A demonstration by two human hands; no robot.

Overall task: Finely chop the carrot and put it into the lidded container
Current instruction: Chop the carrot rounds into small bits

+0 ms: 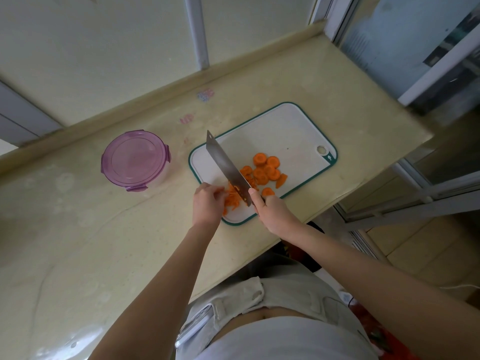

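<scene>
A pale yellow worktop (78, 242) runs beneath a window, and a white cutting board (280, 131) with a teal rim lies near its right end. The right hand (270, 207) is wrapped round the handle of a cleaver (226, 166), whose blade angles across the board's near left corner. The left hand (207, 202) rests curled on the carrot strips (231, 198) beside the blade, seemingly steadying them, though whether it actually pinches any is hard to tell. To chop well, the fingertips should stay tucked back, knuckles guiding the flat of the blade, and the cuts should be close-set. The carrot is bright orange: thin shreds under the knife, and thick round carrot slices (265, 168) heaped mid-board, not yet chopped. The lidded container (135, 159), purple and clipped shut, stands on the worktop left of the board, well apart from it.
</scene>
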